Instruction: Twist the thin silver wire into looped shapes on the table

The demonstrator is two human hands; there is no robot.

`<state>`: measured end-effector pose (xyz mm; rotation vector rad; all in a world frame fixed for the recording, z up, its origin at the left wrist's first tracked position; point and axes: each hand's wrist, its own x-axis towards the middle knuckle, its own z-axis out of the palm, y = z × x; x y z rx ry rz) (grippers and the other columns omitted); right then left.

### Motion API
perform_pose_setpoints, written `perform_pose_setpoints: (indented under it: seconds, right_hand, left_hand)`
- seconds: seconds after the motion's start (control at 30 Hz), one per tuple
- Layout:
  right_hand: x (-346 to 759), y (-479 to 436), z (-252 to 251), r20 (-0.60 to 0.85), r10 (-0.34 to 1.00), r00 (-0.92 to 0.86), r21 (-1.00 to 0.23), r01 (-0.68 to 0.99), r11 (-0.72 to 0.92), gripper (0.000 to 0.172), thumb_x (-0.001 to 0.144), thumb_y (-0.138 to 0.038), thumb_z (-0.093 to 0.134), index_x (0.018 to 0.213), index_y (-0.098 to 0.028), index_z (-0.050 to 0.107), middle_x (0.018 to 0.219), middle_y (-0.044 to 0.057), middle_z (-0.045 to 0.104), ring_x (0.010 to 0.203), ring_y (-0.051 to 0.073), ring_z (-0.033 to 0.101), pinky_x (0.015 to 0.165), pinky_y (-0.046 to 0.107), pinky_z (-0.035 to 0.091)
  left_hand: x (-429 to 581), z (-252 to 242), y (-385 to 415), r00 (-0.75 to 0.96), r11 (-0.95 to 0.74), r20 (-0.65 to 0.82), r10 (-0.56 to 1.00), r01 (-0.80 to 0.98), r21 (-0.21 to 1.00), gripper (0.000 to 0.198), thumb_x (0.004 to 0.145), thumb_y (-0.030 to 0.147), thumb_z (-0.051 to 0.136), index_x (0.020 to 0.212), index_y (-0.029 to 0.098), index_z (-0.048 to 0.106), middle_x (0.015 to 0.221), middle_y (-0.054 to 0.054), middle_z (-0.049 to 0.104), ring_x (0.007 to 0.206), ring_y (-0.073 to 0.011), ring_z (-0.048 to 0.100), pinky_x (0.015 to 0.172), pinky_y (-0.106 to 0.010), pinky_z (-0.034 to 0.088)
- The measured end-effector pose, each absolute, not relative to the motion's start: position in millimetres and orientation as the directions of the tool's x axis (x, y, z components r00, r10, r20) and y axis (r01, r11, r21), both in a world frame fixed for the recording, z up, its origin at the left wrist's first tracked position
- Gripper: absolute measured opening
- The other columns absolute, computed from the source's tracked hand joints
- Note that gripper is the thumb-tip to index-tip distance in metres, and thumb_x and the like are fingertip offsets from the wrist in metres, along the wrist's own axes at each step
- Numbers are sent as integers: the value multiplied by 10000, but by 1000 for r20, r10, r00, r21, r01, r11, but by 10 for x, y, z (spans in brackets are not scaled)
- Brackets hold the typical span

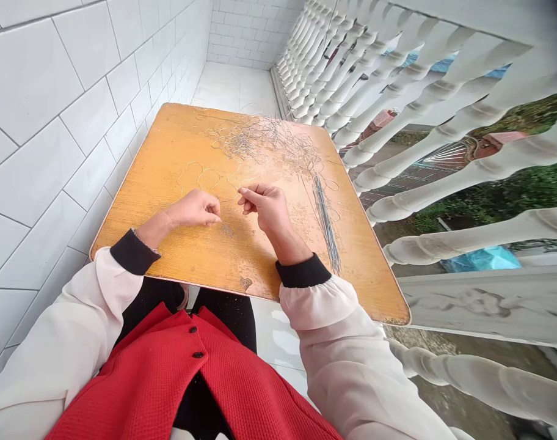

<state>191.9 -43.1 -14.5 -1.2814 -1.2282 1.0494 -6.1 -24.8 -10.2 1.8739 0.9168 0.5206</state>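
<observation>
Over the wooden table top point(136, 177), my left hand point(196, 209) is closed, its thumb pressed to curled fingers. Whatever it may hold is too fine to make out. To its right, my right hand point(267, 208) pinches a thin wire between thumb and forefinger, close to the left hand but not touching it. Loose curved lengths of thin wire point(200, 174) lie just beyond both hands. Farther back is a tangled heap of wire point(242, 142). A bundle of straight grey wires point(327, 223) rests to the right of my right hand.
A white tiled wall point(49, 122) runs along the table's left side. On the right stands a white balustrade point(425, 153), with greenery and a blue covering point(484, 260) outside it. The table's near edge lies close to my lap.
</observation>
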Motion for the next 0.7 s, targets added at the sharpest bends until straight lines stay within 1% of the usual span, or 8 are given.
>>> perform_pose_setpoints:
  seconds: [0.1,0.2,0.3,0.4,0.53,0.6,0.7]
  right_hand:
    - [1913,-433,-150,46,995,85,-993,110,37,282,733,-374,801,610,-183,633,563,4,639,429,73,482,441,218,423]
    - [1867,-453,-151,44,998,51,-993,109,38,292,731,-377,804,597,-183,631,545,1,629,432,71,485,445,212,421]
    - [1834,-464,-167,53,998,30,-993,105,49,300,728,-388,808,599,-181,633,547,-1,630,438,67,486,448,207,418]
    - [1831,-452,-194,55,998,38,-994,101,50,292,718,-381,808,594,-181,635,541,-4,627,434,65,481,440,205,410]
    - [1835,-425,-219,73,996,45,-993,94,69,279,715,-358,802,582,-177,637,527,-6,612,418,60,457,421,204,387]
    - [1834,-421,-215,79,996,51,-993,94,74,290,720,-360,801,576,-178,627,527,-6,608,415,59,448,415,203,379]
    - [1845,-428,-184,73,995,71,-993,103,66,273,733,-348,786,590,-178,627,530,-13,605,421,60,449,418,201,382]
  left_hand:
    - [-43,-111,-221,531,-176,-11,847,300,937,68,762,152,733,728,129,679,586,-13,660,528,-105,632,503,-187,473]
    - [9,-138,-244,516,-191,34,856,254,948,96,774,212,751,791,132,701,644,-15,674,555,-100,632,501,-182,471]
    - [58,-168,-304,592,-250,63,804,239,938,19,772,156,714,766,138,715,593,14,646,524,-77,597,510,-170,446]
    - [77,-175,-350,632,-263,76,772,207,942,111,788,93,636,714,137,706,544,26,625,491,-67,590,526,-169,452]
    - [86,-161,-371,659,-268,88,747,177,947,162,765,36,600,674,137,689,526,29,629,472,-61,591,517,-158,454]
    - [85,-152,-372,656,-233,63,752,175,957,156,765,31,601,677,133,680,527,27,631,470,-66,595,508,-161,463]
    - [45,-123,-353,653,-164,-16,758,213,963,132,782,33,606,752,122,700,546,20,640,482,-77,611,517,-176,488]
